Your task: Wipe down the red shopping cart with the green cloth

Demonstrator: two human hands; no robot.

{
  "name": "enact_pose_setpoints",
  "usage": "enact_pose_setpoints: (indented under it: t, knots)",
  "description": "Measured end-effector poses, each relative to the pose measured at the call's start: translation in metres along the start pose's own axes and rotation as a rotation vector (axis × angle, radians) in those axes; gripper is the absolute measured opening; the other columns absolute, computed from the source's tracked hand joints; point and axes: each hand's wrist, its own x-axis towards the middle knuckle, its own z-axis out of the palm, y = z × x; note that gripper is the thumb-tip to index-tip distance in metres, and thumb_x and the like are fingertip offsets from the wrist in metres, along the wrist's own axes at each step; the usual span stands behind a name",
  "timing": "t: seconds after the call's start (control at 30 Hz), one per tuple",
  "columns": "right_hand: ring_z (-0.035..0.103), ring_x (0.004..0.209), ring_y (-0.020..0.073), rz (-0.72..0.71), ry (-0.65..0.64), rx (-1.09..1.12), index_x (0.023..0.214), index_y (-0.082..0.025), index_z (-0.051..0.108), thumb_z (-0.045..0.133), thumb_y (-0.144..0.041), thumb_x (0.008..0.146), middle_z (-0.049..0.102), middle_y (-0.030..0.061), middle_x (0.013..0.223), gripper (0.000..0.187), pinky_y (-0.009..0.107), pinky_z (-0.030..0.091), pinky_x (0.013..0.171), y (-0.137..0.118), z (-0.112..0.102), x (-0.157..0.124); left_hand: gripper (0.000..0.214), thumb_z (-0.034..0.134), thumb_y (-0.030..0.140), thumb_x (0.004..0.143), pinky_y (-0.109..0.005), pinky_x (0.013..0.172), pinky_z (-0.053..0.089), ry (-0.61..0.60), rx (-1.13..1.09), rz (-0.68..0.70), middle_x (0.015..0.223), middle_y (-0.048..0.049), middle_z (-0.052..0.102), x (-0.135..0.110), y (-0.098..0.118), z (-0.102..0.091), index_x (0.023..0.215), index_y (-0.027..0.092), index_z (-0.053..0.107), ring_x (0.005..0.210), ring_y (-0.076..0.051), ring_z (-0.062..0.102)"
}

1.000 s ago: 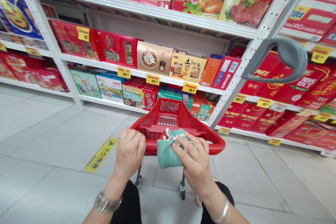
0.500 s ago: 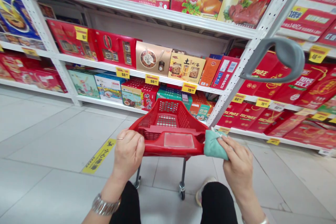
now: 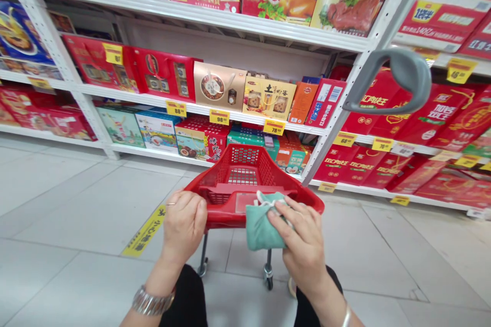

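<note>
A red plastic shopping cart [image 3: 226, 214] stands in front of me, its basket holding nothing that I can see. My left hand [image 3: 185, 225] is wrapped round the left end of its handle. My right hand [image 3: 301, 235] presses a folded green cloth [image 3: 264, 227] with a white edge against the middle of the handle. The cloth covers much of the pale panel [image 3: 241, 203] set in the handle. The fingers of that hand lie over the cloth and its thumb is hidden.
White metal shelves [image 3: 215, 99] with boxed goods and yellow price tags stand just beyond the cart. A grey hook-shaped handle [image 3: 420, 82] juts out at the right. Yellow floor tape [image 3: 148, 230] lies left of the cart on grey tiles. My legs are close behind the cart.
My right hand has slid the cloth leftward along the handle, from its right end to the middle. My left hand keeps its grip. The view has shifted slightly.
</note>
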Motion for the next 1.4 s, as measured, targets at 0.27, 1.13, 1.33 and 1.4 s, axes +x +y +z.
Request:
enact_pose_setpoints:
  t: [0.27,1.13,1.33,1.4]
  knots:
    - [0.068,0.129,0.0249,0.047,0.002,0.012,0.125,-0.027,0.073,0.047,0.005,0.093,0.078,0.0061,0.124,0.053,0.042,0.048,0.098,0.014,0.009,-0.009,0.031,0.044,0.012,0.101,-0.042,0.090,0.048,-0.011,0.008,0.029,0.072,-0.0013,0.063,0.001,0.000,-0.003,0.076,0.025,0.054,0.072,-0.022,0.058]
    - [0.070,0.127,0.0277,0.083,0.067,-0.102,0.136,-0.032,0.072,0.049,0.001,0.091,0.077,0.0076,0.124,0.060,0.047,0.056,0.101,0.059,-0.037,-0.015,0.030,0.044,0.014,0.100,-0.043,0.088,0.048,-0.034,-0.065,0.053,0.071,-0.0010,0.066,0.001,-0.023,-0.008,0.074,0.026,0.054,0.073,-0.022,0.064]
    - [0.073,0.119,0.0243,0.067,-0.060,0.025,0.130,-0.030,0.075,0.047,0.002,0.089,0.079,0.0070,0.122,0.060,0.043,0.057,0.095,0.047,-0.011,-0.015,0.029,0.043,0.016,0.100,-0.042,0.088,0.048,-0.061,-0.097,0.051,0.072,-0.0007,0.067,0.003,-0.033,-0.010,0.077,0.026,0.059,0.074,-0.022,0.064]
    - [0.073,0.117,0.0232,0.101,-0.087,0.054,0.128,-0.029,0.076,0.045,0.003,0.086,0.079,0.0067,0.123,0.060,0.042,0.057,0.093,0.051,-0.010,-0.016,0.028,0.043,0.015,0.100,-0.041,0.086,0.048,-0.050,-0.109,0.078,0.073,-0.0009,0.068,0.005,-0.035,-0.011,0.079,0.026,0.059,0.074,-0.022,0.064]
